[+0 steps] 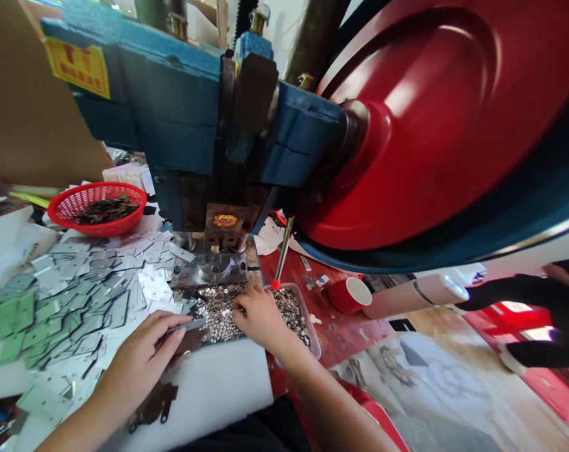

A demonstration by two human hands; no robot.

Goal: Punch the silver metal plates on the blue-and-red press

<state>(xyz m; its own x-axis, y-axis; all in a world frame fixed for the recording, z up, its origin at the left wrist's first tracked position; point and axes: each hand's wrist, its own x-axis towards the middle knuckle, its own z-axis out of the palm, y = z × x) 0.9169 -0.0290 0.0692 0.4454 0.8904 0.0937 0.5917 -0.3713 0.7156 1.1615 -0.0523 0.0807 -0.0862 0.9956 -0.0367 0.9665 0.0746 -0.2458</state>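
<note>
My left hand (140,351) pinches a flat metal plate (195,324) between thumb and fingers, its free end pointing right over a heap of small shiny metal pieces (218,314). At the right side of that heap is my right hand (260,317), fingers curled down and closed at the pieces; what they hold, if anything, is hidden. Just behind both hands sits the metal die (213,270) of a blue press (181,107). Many loose flat plates (77,307) are spread to the left of my left hand.
A red basket (98,229) of dark pieces stands at the back left. Right of my right hand are a clear tub (308,320) of small parts, a red cup (348,295) and a red-tipped rod (282,254). The large red flywheel (435,125) overhangs the right. A person (539,307) is at far right.
</note>
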